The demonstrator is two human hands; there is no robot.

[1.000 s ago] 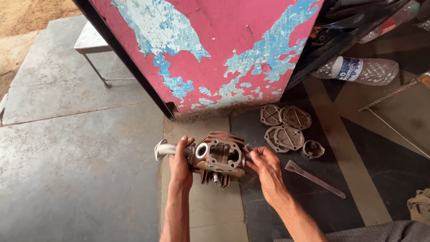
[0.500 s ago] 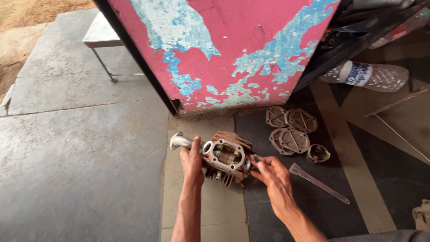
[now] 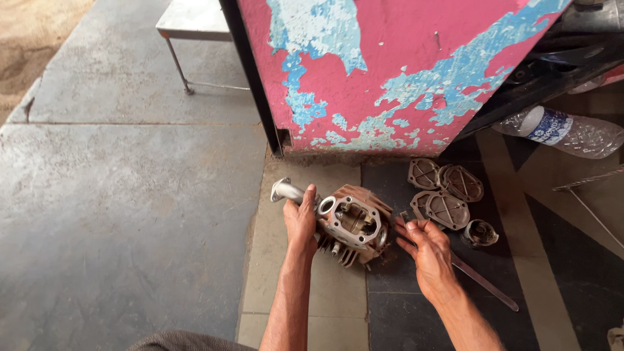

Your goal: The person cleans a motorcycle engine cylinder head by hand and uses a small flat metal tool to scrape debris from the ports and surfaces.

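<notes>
A rusty finned engine cylinder head (image 3: 354, 226) with a short silver intake pipe (image 3: 287, 191) rests on the floor tiles. My left hand (image 3: 300, 220) grips it at the pipe side. My right hand (image 3: 426, 250) is at its right side, fingers spread and touching the head's edge, with a small metal piece by the fingertips. Whether the right hand holds that piece is unclear. A long flat metal tool (image 3: 484, 282) lies under and beyond my right hand.
Several rusty engine covers (image 3: 448, 208) and a small round part (image 3: 481, 233) lie to the right. A peeling pink and blue panel (image 3: 396, 71) stands behind. A clear plastic bottle (image 3: 562, 130) lies at right, a metal table leg (image 3: 179, 68) at upper left.
The view shifted so the head sits more to the right. My right hand moved slightly off the head, its fingers spreading; the left hand keeps its grip.
</notes>
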